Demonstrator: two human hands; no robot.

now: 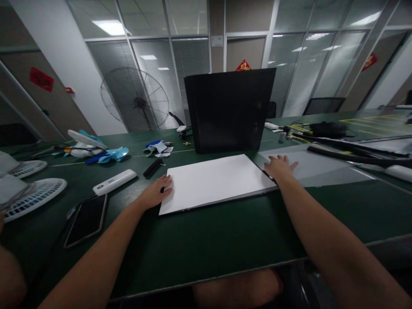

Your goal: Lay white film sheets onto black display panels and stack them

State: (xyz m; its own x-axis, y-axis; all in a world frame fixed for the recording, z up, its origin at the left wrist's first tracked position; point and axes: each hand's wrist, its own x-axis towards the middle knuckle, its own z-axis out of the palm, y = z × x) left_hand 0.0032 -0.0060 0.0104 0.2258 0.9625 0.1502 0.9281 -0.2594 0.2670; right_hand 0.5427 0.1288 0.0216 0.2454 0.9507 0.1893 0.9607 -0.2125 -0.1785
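Note:
A white rectangular panel (215, 182) with a dark underside edge lies flat on the green table (206, 244). At its left edge rests my left hand (156, 192), its fingertips on the panel's white surface near the edge. My right hand (280, 168) is at the panel's right end, fingers spread, with the thumb side by the edge. Neither hand is wrapped round anything that I can see. Just behind the panel stands a large black panel (230, 111), upright and leaning slightly.
On the left are a phone (86, 219), a white bar-shaped device (115, 182), a small black object (152, 168) and white fan grilles (38, 195). Translucent sheeting (315, 169) and black strips (354, 156) lie to the right. Someone's arm (9, 274) shows at far left.

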